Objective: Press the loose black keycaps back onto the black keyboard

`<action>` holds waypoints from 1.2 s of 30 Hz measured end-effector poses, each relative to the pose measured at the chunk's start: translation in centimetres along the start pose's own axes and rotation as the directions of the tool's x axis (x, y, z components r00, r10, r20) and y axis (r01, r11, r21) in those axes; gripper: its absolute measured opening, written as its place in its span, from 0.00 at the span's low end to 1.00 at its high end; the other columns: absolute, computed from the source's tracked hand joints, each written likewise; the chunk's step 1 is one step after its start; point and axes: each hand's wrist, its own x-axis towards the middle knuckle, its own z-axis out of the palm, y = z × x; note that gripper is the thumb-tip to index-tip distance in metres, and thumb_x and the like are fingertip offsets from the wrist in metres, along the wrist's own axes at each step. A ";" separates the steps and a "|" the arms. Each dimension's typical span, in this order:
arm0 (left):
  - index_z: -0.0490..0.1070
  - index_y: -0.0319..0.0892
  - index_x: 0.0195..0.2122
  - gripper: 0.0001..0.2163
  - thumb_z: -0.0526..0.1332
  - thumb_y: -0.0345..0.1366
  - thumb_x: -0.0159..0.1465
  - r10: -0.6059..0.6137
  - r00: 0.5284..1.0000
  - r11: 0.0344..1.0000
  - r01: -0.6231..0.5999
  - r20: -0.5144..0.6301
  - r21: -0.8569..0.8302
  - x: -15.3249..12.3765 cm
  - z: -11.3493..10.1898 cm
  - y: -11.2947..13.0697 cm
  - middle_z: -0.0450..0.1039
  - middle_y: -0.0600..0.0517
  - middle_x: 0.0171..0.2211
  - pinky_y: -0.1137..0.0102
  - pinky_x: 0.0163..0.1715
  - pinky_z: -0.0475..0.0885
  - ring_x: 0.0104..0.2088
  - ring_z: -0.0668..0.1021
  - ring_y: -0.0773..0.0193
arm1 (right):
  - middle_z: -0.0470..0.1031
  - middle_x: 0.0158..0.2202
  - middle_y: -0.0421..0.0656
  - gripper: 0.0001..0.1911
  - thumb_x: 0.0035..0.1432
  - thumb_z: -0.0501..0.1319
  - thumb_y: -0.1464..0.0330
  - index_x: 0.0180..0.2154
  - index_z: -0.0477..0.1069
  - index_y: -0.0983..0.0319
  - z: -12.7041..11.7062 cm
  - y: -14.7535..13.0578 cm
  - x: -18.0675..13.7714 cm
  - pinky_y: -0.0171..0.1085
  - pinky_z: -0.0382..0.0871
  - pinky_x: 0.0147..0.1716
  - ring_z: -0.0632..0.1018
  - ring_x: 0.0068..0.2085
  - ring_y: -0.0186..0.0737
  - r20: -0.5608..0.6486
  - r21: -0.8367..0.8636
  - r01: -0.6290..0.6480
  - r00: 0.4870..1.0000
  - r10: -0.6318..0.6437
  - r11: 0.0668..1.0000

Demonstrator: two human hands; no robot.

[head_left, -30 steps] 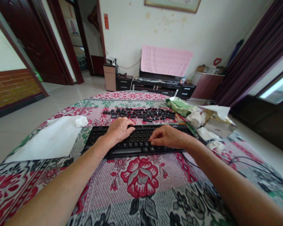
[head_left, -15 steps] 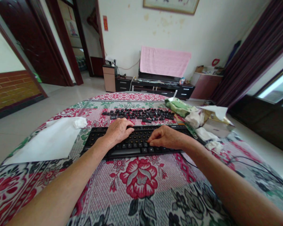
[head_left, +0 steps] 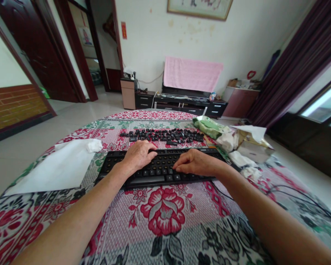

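A black keyboard (head_left: 143,180) lies on the flowered tablecloth. Its space bar and part of its lowest letter row carry keycaps, while bare sockets show in the rows above. My left hand (head_left: 138,156) rests over the left half, with its thumb and index finger apart and its fingertips at the back edge. Above the right end of the capped row, my right hand (head_left: 194,162) is pinched, fingertips down against the keyboard. Whatever is between those fingertips is hidden. Behind the keyboard, many loose black keycaps (head_left: 172,142) lie in a long heap.
White paper (head_left: 52,167) with a crumpled tissue (head_left: 94,145) lies left. To the right are a green bag (head_left: 208,127), more crumpled tissues (head_left: 241,158) and an opened box (head_left: 253,147). A black cable (head_left: 295,189) runs along the right side of the tablecloth (head_left: 165,213).
The whole view has shifted slightly, with the table a little lower in the picture. Both hands keep nearly the same place on the keyboard.
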 end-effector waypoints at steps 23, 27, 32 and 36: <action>0.72 0.46 0.37 0.12 0.53 0.42 0.57 -0.019 1.000 1.000 0.019 0.021 -0.013 -0.1 -0.2 0.1 0.71 0.51 0.35 0.66 0.41 0.64 0.37 0.71 0.63 | 0.76 0.31 0.44 0.13 0.46 0.56 0.67 0.35 0.75 0.58 -2.2 3.3 8.2 0.35 0.63 0.35 0.74 0.35 0.42 -0.404 -0.616 -0.325 0.912 0.066 0.718; 0.72 0.47 0.38 0.12 0.53 0.42 0.57 -0.024 0.999 1.000 0.024 0.021 -0.008 -0.1 -0.3 0.2 0.71 0.51 0.35 0.66 0.40 0.64 0.37 0.71 0.62 | 0.76 0.30 0.44 0.12 0.46 0.55 0.69 0.32 0.76 0.59 -2.2 3.1 8.1 0.35 0.63 0.35 0.74 0.34 0.42 -0.411 -0.598 -0.324 0.909 0.066 0.733; 0.72 0.47 0.37 0.11 0.53 0.42 0.57 -0.020 1.000 1.000 0.020 0.020 0.001 -0.2 -0.4 0.3 0.71 0.51 0.34 0.66 0.39 0.65 0.36 0.71 0.62 | 0.74 0.29 0.43 0.13 0.46 0.56 0.67 0.33 0.75 0.62 -2.9 2.7 6.3 0.34 0.63 0.33 0.72 0.32 0.38 -0.437 -0.410 -0.198 0.900 -0.001 0.890; 0.72 0.48 0.37 0.11 0.53 0.42 0.58 -0.018 1.000 1.000 0.019 0.017 -0.015 -0.2 -0.2 0.2 0.71 0.51 0.35 0.66 0.40 0.64 0.37 0.71 0.62 | 0.73 0.31 0.41 0.16 0.47 0.57 0.62 0.38 0.72 0.61 -3.7 2.1 3.2 0.32 0.64 0.29 0.70 0.29 0.33 -0.309 0.008 -0.100 0.946 0.097 0.995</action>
